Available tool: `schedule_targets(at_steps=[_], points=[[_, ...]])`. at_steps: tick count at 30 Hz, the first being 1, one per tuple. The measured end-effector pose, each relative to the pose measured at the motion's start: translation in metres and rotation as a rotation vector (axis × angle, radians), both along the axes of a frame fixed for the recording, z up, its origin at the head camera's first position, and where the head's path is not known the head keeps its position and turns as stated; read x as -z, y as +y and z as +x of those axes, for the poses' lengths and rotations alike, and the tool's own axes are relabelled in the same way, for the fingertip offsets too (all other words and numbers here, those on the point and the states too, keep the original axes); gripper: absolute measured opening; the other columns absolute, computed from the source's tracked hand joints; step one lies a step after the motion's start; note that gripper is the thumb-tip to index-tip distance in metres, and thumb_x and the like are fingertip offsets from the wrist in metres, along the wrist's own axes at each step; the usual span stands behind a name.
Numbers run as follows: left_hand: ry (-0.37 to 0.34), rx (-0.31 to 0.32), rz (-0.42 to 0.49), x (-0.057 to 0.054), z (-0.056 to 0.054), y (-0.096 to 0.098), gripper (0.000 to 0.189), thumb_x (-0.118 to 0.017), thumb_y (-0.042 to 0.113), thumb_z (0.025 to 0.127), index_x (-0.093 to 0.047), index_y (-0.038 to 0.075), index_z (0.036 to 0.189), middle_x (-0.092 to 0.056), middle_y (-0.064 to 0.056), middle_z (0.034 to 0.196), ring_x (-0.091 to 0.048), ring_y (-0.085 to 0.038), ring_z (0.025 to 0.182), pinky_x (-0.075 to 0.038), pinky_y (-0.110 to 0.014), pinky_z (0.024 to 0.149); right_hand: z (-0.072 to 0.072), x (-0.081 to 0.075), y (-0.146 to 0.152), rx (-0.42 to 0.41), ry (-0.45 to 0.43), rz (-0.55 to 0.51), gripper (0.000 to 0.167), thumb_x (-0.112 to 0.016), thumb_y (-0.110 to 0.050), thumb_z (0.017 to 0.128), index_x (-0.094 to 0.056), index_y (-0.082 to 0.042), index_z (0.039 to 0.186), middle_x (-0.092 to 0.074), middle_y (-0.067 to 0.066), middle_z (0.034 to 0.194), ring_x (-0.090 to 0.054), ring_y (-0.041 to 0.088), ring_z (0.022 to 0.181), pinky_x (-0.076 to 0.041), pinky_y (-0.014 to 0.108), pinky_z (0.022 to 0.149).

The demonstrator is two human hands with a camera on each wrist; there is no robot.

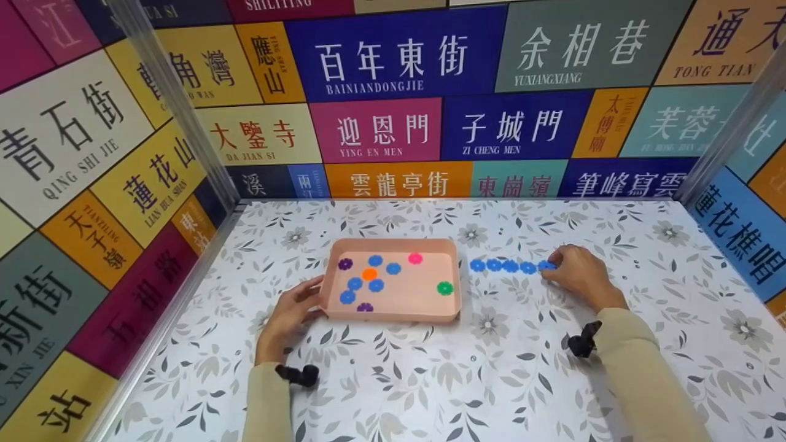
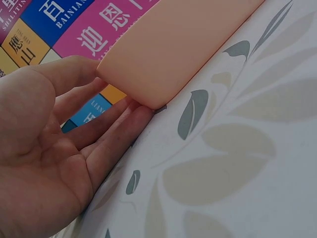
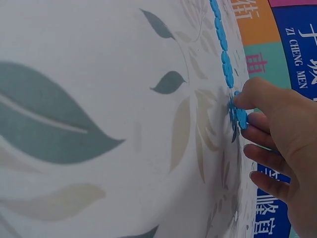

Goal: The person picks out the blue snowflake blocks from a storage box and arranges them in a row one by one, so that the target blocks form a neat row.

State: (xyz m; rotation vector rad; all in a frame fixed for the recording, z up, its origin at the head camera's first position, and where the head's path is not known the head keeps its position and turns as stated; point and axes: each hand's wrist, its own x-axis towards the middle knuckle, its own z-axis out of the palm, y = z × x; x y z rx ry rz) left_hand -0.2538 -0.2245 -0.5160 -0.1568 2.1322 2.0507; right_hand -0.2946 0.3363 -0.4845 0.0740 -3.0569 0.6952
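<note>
We see the right hand (image 1: pixel 577 273) pinching a blue flower-shaped disc (image 3: pixel 241 111) between thumb and fingertips, at the right end of a row of blue discs (image 1: pixel 494 265) on the table (image 1: pixel 393 380). The pinched disc is tilted up on edge, and its neighbours in the row lie flat, side by side. The fingers cover part of it, so we cannot quite tell whether it touches the next disc.

The left hand (image 1: pixel 291 316) has its fingers spread a little and resting against the left end of a peach tray (image 1: pixel 393 317); in the left wrist view we see fingertips at the rim and at the bottom corner.

The tray stands on the table between the hands, left of the row. In it we count five loose blue discs (image 1: pixel 393 268), two purple discs (image 1: pixel 345 264), an orange disc (image 1: pixel 369 274) among the blue, a pink disc (image 1: pixel 415 258) near the far wall and a green disc (image 1: pixel 444 288) near the right wall.

Farther out, we see beige sleeves (image 1: pixel 645 374), a black device (image 1: pixel 301 374) at each wrist, the table's leaf-and-flower print, and coloured panels (image 1: pixel 393 55) with Chinese lettering round the table.
</note>
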Motion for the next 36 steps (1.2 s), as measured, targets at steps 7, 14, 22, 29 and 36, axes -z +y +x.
schedule_targets(at_steps=[7, 14, 22, 29, 36], points=[[-0.004, -0.003, -0.054, 0.001, 0.0, -0.001, 0.055, -0.063, 0.007, 0.092, -0.052, 0.016, 0.146, -0.055, -0.015, 0.146, -0.057, -0.029, 0.13, -0.058, -0.038, 0.099, 0.0, 0.002, 0.002, -0.01, -0.055, -0.04, 0.043, -0.068, -0.027, 0.086, -0.066, 0.005, 0.115, -0.065, 0.025, 0.113, -0.059, 0.04, 0.107, -0.048, 0.059, 0.096], [-0.04, -0.005, -0.111, -0.002, -0.001, -0.001, 0.054, -0.064, 0.013, 0.093, -0.053, 0.023, 0.145, -0.054, -0.008, 0.147, -0.056, -0.025, 0.132, -0.058, -0.036, 0.1, 0.004, -0.002, 0.001, -0.024, -0.069, -0.122, 0.046, -0.068, -0.028, 0.09, -0.064, 0.005, 0.123, -0.064, 0.028, 0.12, -0.059, 0.042, 0.113, -0.047, 0.059, 0.102], [-0.038, 0.003, -0.096, -0.002, -0.001, -0.001, 0.054, -0.062, 0.012, 0.094, -0.051, 0.021, 0.147, -0.052, -0.011, 0.149, -0.056, -0.027, 0.133, -0.057, -0.036, 0.1, 0.001, -0.02, -0.015, -0.059, 0.079, -0.244, 0.048, -0.066, -0.036, 0.095, -0.063, 0.0, 0.127, -0.063, 0.026, 0.124, -0.054, 0.043, 0.119, -0.048, 0.059, 0.099], [0.009, 0.003, -0.054, 0.0, -0.001, -0.002, 0.054, -0.063, 0.008, 0.094, -0.052, 0.016, 0.146, -0.055, -0.015, 0.145, -0.059, -0.029, 0.127, -0.059, -0.037, 0.097, -0.006, -0.033, -0.052, -0.121, 0.145, -0.305, 0.04, -0.067, -0.03, 0.095, -0.067, -0.004, 0.125, -0.065, 0.021, 0.12, -0.058, 0.037, 0.112, -0.052, 0.049, 0.087], [0.025, -0.001, -0.029, 0.002, 0.0, 0.0, 0.052, -0.063, 0.007, 0.095, -0.053, 0.014, 0.145, -0.054, -0.017, 0.145, -0.06, -0.029, 0.125, -0.059, -0.036, 0.098, -0.013, -0.036, -0.09, -0.186, 0.136, -0.301, 0.037, -0.066, -0.026, 0.095, -0.067, -0.007, 0.127, -0.067, 0.016, 0.118, -0.063, 0.032, 0.105, -0.057, 0.044, 0.084]])
